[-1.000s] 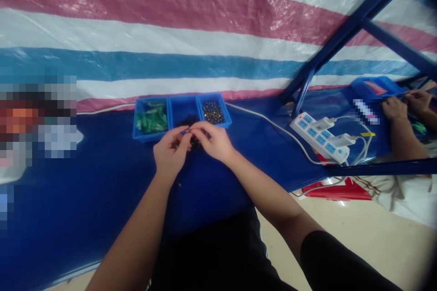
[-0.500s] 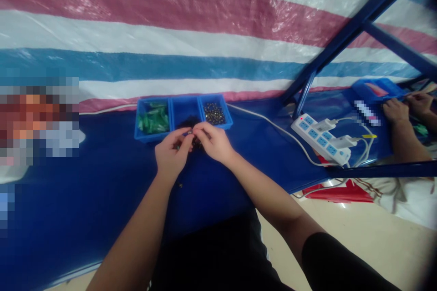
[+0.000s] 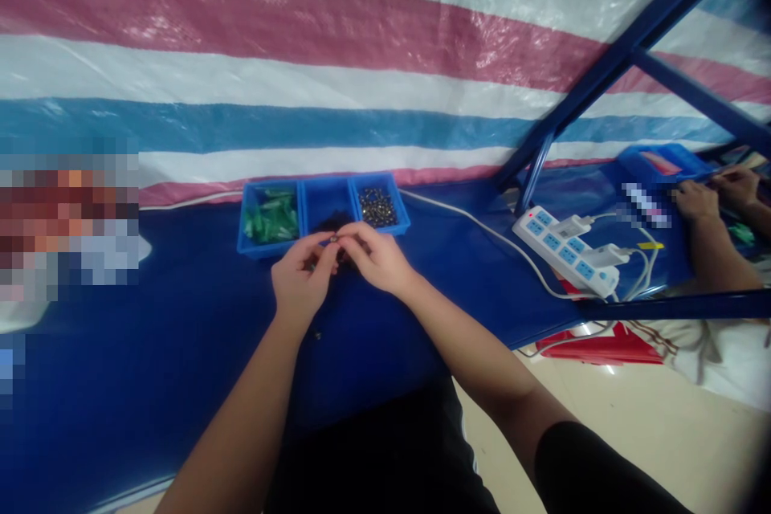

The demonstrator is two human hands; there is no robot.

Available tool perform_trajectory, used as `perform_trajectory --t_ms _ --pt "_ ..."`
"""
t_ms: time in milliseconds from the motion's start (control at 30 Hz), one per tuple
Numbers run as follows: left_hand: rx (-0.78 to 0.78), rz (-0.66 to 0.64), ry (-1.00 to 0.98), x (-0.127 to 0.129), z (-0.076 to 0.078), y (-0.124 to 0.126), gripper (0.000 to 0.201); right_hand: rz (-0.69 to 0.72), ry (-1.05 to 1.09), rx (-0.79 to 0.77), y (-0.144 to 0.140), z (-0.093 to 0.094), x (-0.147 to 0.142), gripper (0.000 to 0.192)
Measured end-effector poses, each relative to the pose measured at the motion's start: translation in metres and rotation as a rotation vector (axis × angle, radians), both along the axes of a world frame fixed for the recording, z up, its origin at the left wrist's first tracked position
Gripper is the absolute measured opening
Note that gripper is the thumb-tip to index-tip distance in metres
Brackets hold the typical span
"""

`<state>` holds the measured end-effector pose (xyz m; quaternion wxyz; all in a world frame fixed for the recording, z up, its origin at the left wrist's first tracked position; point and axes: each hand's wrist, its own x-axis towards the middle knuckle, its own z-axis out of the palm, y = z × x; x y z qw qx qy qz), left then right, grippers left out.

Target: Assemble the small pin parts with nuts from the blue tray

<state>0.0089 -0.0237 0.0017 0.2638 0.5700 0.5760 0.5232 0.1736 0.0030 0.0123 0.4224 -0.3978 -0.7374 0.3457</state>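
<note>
My left hand and my right hand meet at the fingertips over the blue table, just in front of a blue three-part tray. Both pinch a tiny metallic part; its exact kind is too small to make out. Something greenish shows dimly under the left fingers. The tray's left section holds green pieces, and its right one small brass-and-dark metal parts. Dark bits lie at the front of the middle section, partly hidden by my fingers.
One small loose piece lies on the table near my left wrist. A power strip with plugged chargers and white cables sits to the right, beside a blue metal frame. Beyond it, another person's hands work near a blue bin.
My hands keep pinching at the same spot, with slight finger movement. The whole view has shifted slightly, so the scene sits a little lower.
</note>
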Motion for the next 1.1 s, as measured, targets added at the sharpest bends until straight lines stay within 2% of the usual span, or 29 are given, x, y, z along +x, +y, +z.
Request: perform_trajectory --t_ms 233,500,767,1100 --pt "-0.001 -0.003 -0.03 -0.0003 -0.001 0.0003 0.029 -0.062 0.022 0.082 0.0014 -0.0044 -0.0009 0.025" --pt "0.015 -0.016 0.004 0.0009 0.0021 -0.0003 0.03 -0.043 0.037 0.126 0.0019 -0.0013 0.0001 0.024" --pt "-0.004 -0.016 -0.025 0.0035 0.0048 -0.0019 0.031 -0.007 -0.027 0.055 0.0004 0.0025 0.0013 0.027" --pt "-0.016 -0.018 -0.009 0.0033 0.002 -0.0009 0.031 0.02 0.019 -0.08 -0.0002 -0.0004 -0.0002 0.029"
